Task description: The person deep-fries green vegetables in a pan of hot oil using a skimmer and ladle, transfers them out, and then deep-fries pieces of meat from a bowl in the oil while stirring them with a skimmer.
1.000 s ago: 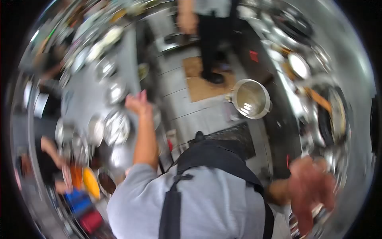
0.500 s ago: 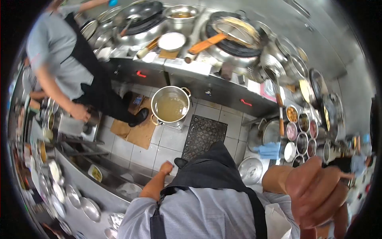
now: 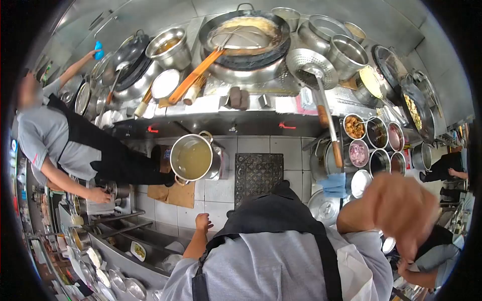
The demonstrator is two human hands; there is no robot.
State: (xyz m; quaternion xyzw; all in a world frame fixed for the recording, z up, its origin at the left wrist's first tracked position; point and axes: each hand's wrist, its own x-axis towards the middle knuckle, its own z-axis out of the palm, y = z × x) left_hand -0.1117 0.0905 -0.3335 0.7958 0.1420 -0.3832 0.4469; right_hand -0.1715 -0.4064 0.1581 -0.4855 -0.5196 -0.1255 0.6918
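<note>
The left hand (image 3: 203, 222) is loosely closed, while the right hand (image 3: 401, 208), too blurred to judge, is nearer the round, silver steel tubs (image 3: 379, 161) ahead.

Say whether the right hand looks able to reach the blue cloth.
Probably yes: the blue cloth shows uncovered, on the same side as the right hand, though depth is hard to judge.
</note>
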